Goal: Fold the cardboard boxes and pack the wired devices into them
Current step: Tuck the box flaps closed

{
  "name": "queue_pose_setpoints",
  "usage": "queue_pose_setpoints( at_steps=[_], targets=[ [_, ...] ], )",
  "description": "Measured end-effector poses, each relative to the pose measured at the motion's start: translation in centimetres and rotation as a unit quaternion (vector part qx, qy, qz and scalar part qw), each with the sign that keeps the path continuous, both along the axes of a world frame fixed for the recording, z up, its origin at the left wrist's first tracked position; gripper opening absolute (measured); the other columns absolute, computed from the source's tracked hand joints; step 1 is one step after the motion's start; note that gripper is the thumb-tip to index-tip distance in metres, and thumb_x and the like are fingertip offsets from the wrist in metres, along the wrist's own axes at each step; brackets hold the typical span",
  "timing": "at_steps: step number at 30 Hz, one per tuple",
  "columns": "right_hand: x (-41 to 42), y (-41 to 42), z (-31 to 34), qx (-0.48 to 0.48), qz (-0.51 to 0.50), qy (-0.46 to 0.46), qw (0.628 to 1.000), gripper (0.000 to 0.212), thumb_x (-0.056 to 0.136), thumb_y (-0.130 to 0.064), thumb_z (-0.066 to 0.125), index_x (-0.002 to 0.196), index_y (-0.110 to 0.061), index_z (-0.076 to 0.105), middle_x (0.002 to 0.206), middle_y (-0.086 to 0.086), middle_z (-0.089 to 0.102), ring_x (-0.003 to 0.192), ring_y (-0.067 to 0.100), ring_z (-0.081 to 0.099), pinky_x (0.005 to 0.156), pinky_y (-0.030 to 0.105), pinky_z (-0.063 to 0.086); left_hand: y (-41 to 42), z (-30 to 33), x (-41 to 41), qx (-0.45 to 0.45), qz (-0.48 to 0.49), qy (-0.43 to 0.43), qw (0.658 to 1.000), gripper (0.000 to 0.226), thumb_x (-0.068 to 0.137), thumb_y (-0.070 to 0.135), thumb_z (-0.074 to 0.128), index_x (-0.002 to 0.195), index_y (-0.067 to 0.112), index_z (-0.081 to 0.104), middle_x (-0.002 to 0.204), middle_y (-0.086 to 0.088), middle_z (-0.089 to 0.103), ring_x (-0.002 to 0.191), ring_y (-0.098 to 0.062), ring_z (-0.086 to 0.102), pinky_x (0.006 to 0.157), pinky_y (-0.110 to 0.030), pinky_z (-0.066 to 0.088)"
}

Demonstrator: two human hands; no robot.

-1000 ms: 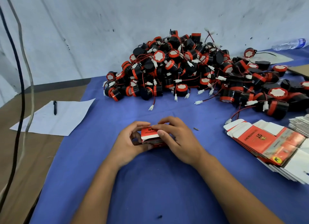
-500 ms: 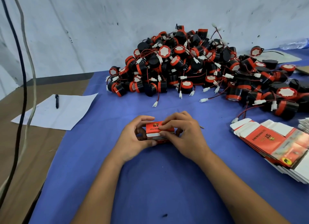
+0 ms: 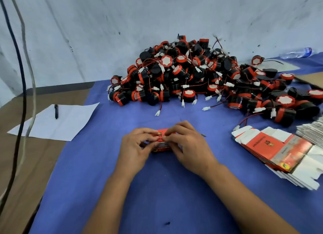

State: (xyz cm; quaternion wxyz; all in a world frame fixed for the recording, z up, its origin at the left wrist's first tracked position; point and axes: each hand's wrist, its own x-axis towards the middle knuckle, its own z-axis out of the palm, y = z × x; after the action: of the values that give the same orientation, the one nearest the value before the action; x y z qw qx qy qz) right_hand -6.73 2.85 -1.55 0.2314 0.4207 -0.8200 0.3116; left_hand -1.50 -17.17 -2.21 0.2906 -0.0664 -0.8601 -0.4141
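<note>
While the left hand (image 3: 135, 149) and right hand (image 3: 187, 147) both pinch the small red printed cardboard box (image 3: 161, 147) on the near blue worktop (image 3: 157, 190), its top flap, raised a moment ago, now lies pressed down, so closing looks nearly finished.

Open blue cloth (image 3: 157, 190) near and left of the hands. Blocked behind by the device pile (image 3: 201, 80), at right by flat boxes (image 3: 272, 150); paper (image 3: 59, 123) and pen (image 3: 56, 111) far left, cables (image 3: 21, 87) hanging.
</note>
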Motion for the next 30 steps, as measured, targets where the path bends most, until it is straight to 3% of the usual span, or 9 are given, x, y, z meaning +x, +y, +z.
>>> queue_pose_setpoints(
  at_steps=[4, 7, 10, 12, 14, 19, 25, 27, 30],
  targets=[
    [1.2, 0.2, -0.3, 0.027, -0.015, 0.022, 0.999, 0.03, 0.087, 0.003, 0.065, 0.111, -0.011, 0.077, 0.119, 0.001, 0.07, 0.112, 0.03, 0.059, 0.069, 0.046, 0.059, -0.4, -0.3, 0.7, -0.123, 0.022, 0.006, 0.992, 0.019, 0.081, 0.012, 0.087, 0.097, 0.022, 0.082, 0.124, 0.014, 0.071, 0.11, -0.013, 0.062, 0.093, -0.033, 0.054],
    [1.7, 0.1, -0.3, 0.032, -0.03, 0.029, 0.999, 0.023, 0.087, 0.001, 0.069, 0.106, -0.009, 0.077, 0.118, 0.002, 0.069, 0.113, 0.032, 0.061, 0.066, 0.045, 0.06, 0.2, -0.8, 1.5, -0.08, 0.027, -0.058, 0.995, 0.042, 0.078, 0.007, 0.088, 0.113, 0.025, 0.073, 0.138, 0.005, 0.065, 0.127, -0.014, 0.059, 0.107, -0.024, 0.044],
    [2.4, -0.1, 0.3, 0.087, -0.042, 0.007, 0.995, 0.027, 0.086, -0.008, 0.071, 0.113, -0.009, 0.07, 0.126, 0.004, 0.064, 0.121, 0.031, 0.056, 0.075, 0.044, 0.059, 1.2, -0.5, 0.9, -0.013, 0.023, -0.081, 0.996, 0.04, 0.082, -0.004, 0.081, 0.109, 0.024, 0.071, 0.117, 0.006, 0.074, 0.108, -0.017, 0.071, 0.099, -0.04, 0.056],
    [3.0, 0.7, 0.8, 0.129, -0.066, -0.014, 0.989, 0.036, 0.085, -0.01, 0.068, 0.12, -0.007, 0.061, 0.133, 0.007, 0.057, 0.129, 0.03, 0.048, 0.081, 0.047, 0.056, 2.6, 0.3, 0.4, 0.03, 0.009, -0.094, 0.995, 0.038, 0.083, -0.004, 0.08, 0.098, 0.031, 0.072, 0.104, 0.011, 0.077, 0.099, -0.015, 0.073, 0.091, -0.037, 0.059],
    [3.0, 2.8, 2.2, 0.108, -0.098, -0.007, 0.989, 0.034, 0.084, -0.005, 0.064, 0.117, -0.007, 0.059, 0.127, 0.009, 0.058, 0.125, 0.032, 0.049, 0.076, 0.047, 0.053, 5.0, 1.8, 0.2, 0.072, -0.005, -0.092, 0.993, 0.039, 0.087, 0.003, 0.078, 0.094, 0.041, 0.072, 0.097, 0.014, 0.077, 0.094, -0.01, 0.074, 0.083, -0.026, 0.058],
    [4.0, 16.4, 10.6, 0.016, -0.275, -0.017, 0.961, 0.033, 0.084, -0.015, 0.078, 0.112, -0.017, 0.06, 0.111, 0.0, 0.061, 0.11, 0.025, 0.05, 0.074, 0.043, 0.053, 19.7, 8.7, -1.7, 0.177, -0.128, -0.05, 0.975, 0.012, 0.097, 0.034, 0.069, 0.105, 0.042, 0.072, 0.102, 0.014, 0.077, 0.092, -0.009, 0.075, 0.081, -0.039, 0.062],
    [12.8, 36.2, 19.7, -0.027, -0.595, -0.055, 0.801, 0.039, 0.079, -0.03, 0.08, 0.115, -0.023, 0.069, 0.111, 0.009, 0.068, 0.105, 0.03, 0.062, 0.09, 0.039, 0.052, 42.5, 16.6, 0.5, 0.134, -0.377, 0.005, 0.916, 0.027, 0.099, 0.025, 0.062, 0.123, 0.018, 0.074, 0.113, 0.007, 0.076, 0.102, -0.001, 0.07, 0.091, -0.026, 0.056],
    [16.4, 40.8, 20.5, -0.015, -0.657, -0.112, 0.745, 0.037, 0.079, -0.028, 0.08, 0.115, -0.023, 0.071, 0.109, 0.01, 0.073, 0.104, 0.032, 0.066, 0.089, 0.04, 0.055, 47.9, 17.4, 2.7, 0.042, -0.43, 0.016, 0.902, 0.029, 0.101, 0.03, 0.06, 0.123, 0.017, 0.075, 0.111, 0.004, 0.076, 0.1, -0.002, 0.069, 0.086, -0.022, 0.053],
    [19.7, 44.7, 19.5, 0.003, -0.688, -0.233, 0.687, 0.038, 0.083, -0.025, 0.08, 0.12, -0.024, 0.071, 0.115, 0.008, 0.072, 0.107, 0.029, 0.065, 0.091, 0.038, 0.054, 53.1, 16.5, 5.3, -0.142, -0.489, -0.034, 0.86, 0.033, 0.107, 0.039, 0.051, 0.106, 0.017, 0.076, 0.094, 0.0, 0.073, 0.09, -0.019, 0.065, 0.075, -0.038, 0.049]
  ],
)
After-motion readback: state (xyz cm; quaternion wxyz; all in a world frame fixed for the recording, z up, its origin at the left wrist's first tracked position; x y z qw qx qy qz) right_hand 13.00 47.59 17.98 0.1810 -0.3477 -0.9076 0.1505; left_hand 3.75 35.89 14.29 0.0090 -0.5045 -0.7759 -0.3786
